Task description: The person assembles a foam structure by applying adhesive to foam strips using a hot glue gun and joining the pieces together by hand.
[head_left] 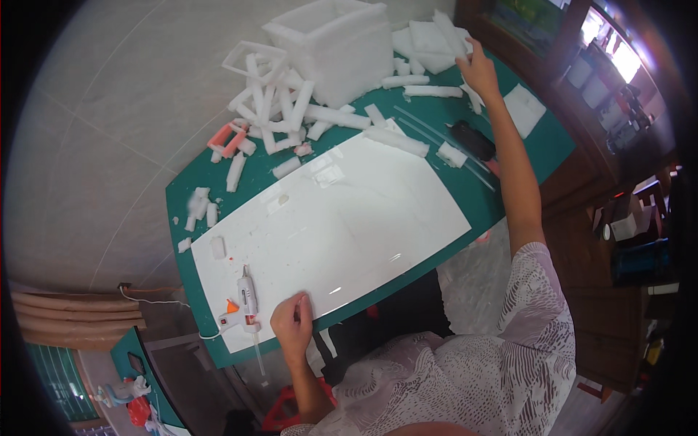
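Toward the far right edge of the green tabletop (558, 142), I see the right hand (480, 71) at full reach, thumb and fingers closed on one end of a white foam strip (448, 32). The strip is tilted, its long axis running from the fingers up and leftward, its free end pointing away from the body, over the white foam slabs (429, 48) lying at that edge. Left of them along the far edge, I can make out a white foam box (334, 62), open side up. Near the tabletop's near left corner, the left hand (293, 328) rests at the near edge of a glossy white board (356, 232), curled into a loose fist; I cannot tell whether anything is inside. Just beside it lies a glue gun (248, 294), nozzle toward the far edge, its glue stick (259, 356) jutting past the near one.
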Motion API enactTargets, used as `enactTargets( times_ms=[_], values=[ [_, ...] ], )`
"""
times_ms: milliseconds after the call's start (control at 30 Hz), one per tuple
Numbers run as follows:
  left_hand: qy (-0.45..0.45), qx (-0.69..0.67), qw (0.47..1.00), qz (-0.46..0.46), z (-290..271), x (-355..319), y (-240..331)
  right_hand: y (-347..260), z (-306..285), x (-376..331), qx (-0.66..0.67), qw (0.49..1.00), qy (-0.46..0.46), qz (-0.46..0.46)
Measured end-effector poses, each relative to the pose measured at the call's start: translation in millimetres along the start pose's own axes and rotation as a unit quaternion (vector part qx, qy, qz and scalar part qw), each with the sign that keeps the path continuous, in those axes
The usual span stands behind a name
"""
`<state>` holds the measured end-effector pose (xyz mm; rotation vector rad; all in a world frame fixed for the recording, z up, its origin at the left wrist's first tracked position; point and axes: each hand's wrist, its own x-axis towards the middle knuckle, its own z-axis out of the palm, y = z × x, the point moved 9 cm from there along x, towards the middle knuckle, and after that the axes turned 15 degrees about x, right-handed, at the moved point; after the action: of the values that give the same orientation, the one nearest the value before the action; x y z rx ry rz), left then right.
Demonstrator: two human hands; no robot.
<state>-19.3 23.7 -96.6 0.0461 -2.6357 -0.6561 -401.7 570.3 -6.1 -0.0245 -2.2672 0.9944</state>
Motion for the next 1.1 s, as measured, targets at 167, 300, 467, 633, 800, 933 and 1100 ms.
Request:
enactTargets(
  times_ms=[167, 300, 467, 633, 800, 933, 1100],
  values=[
    [-0.012, 0.004, 1.000, -0.007, 5.4, 2.2, -2.1, 10.2, 7.0, -12.8, -0.126, 0.989, -0.080, -0.009],
    [-0.013, 0.019, 1.000, 0.001, 6.3, 5.5, 1.4, 31.4, 28.8, -34.4, -0.232, 0.963, -0.133, 0.027],
    [-0.012, 0.035, 0.999, -0.003, 2.7, 5.9, 1.8, -30.0, 100.7, -42.1, -0.105, 0.939, -0.277, -0.175],
    [-0.009, 0.018, 1.000, -0.007, 5.0, 3.9, -0.8, -38.4, 152.6, -39.3, -0.235, 0.900, -0.357, -0.087],
    [0.004, 0.022, 1.000, 0.012, 1.3, 4.3, 2.5, -44.4, 160.2, -31.7, -0.314, 0.887, -0.333, -0.066],
    [0.007, 0.005, 1.000, 0.022, 0.1, 7.3, 6.5, -32.1, 164.0, -31.3, -0.379, 0.852, -0.345, -0.107],
    [-0.005, 0.010, 1.000, 0.024, -3.1, 5.8, 2.5, -45.8, 157.7, -38.8, -0.370, 0.850, -0.343, -0.148]
  ],
)
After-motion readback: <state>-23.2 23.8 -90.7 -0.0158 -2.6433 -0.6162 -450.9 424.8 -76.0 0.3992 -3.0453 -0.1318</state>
